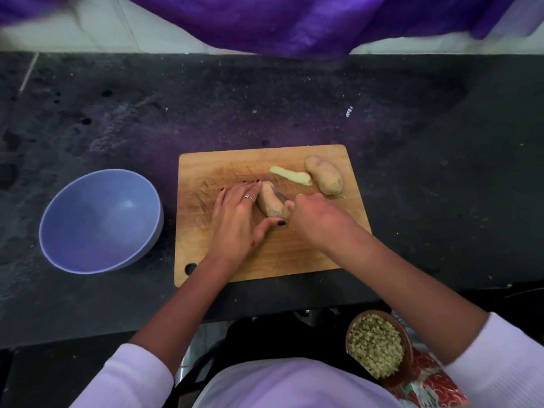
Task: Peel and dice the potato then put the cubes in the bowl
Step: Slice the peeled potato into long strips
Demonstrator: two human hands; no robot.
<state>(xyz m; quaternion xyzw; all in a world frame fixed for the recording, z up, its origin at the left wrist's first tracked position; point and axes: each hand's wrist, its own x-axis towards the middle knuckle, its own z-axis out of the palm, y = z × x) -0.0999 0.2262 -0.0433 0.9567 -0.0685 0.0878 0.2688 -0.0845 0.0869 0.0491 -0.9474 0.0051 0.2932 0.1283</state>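
A wooden cutting board (pixel 265 248) lies at the centre of the frame on a dark tabletop (pixel 294 113). On the board, just left of its middle, the left hand (pixel 238 219) steadies a potato (pixel 272 203), still in its skin on the side that shows; the fingers lie straight along the potato's left flank and the thumb braces its near end. The right hand (pixel 318 219) is curled closed around what seems to be a knife (pixel 281 196), though only a sliver of blade shows against the potato and the handle is hidden. To do this step well, the left fingertips should probably stay clear of the blade's path, the potato should be kept from rolling, and the cuts should be shallow and directed away from the holding hand. At the board's upper right rests a second potato (pixel 323 175), unpeeled, with a pale cut strip (pixel 291 175) just beside it. Left of the board stands a lavender bowl (pixel 59 231), which holds nothing visible. At the lower right of the frame, below the tabletop edge, a brown bowl (pixel 407 346) is filled with small pale diced pieces (pixel 375 346).
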